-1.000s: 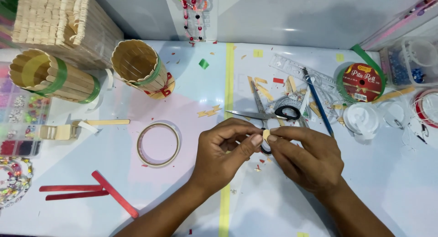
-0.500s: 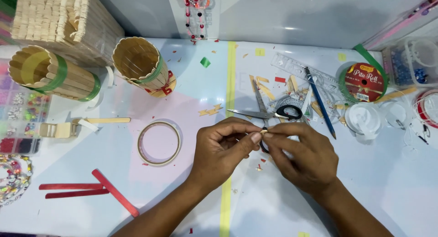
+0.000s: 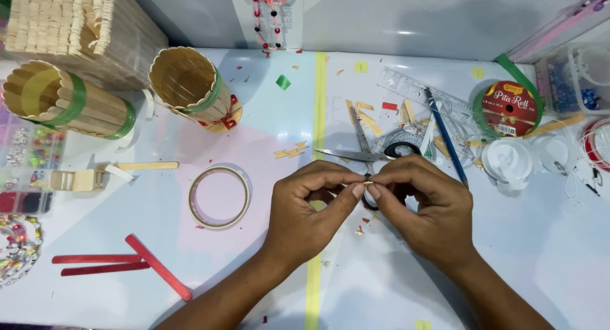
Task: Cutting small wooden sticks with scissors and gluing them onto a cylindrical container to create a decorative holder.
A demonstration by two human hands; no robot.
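In the head view, the left hand (image 3: 305, 212) and the right hand (image 3: 422, 209) met fingertip to fingertip above the bench (image 3: 254, 133), each with thumb and forefinger pressed together on a tiny tan scrap (image 3: 367, 185). Only a sliver of the scrap showed between the fingertips, so its shape could not be made out. It was held just above the bench, right of the yellow stripe (image 3: 316, 146).

The scissors (image 3: 365, 155) lay just behind the hands; their blades pointed left, one black handle loop showed above the right hand's knuckles, and the other was mostly hidden under the fingers. A blue pencil (image 3: 446, 138) lay slanted to the right of them, over a clear ruler (image 3: 406, 88) that was hard to trace among wood offcuts. A ribbon roll (image 3: 508, 107) with a green tail sat further right, with a white spool (image 3: 506, 160) near it. The containers at the right edge were cut off.

To the left of the hands lay a tape ring (image 3: 219, 198), flat. Three red sticks (image 3: 121, 266) lay near the lower left. Two stick cups (image 3: 194, 88) lay tipped on their sides at the upper left, beside a stick stack (image 3: 70, 25) cropped by the frame. A bead tray (image 3: 25, 165) was cut by the left edge.
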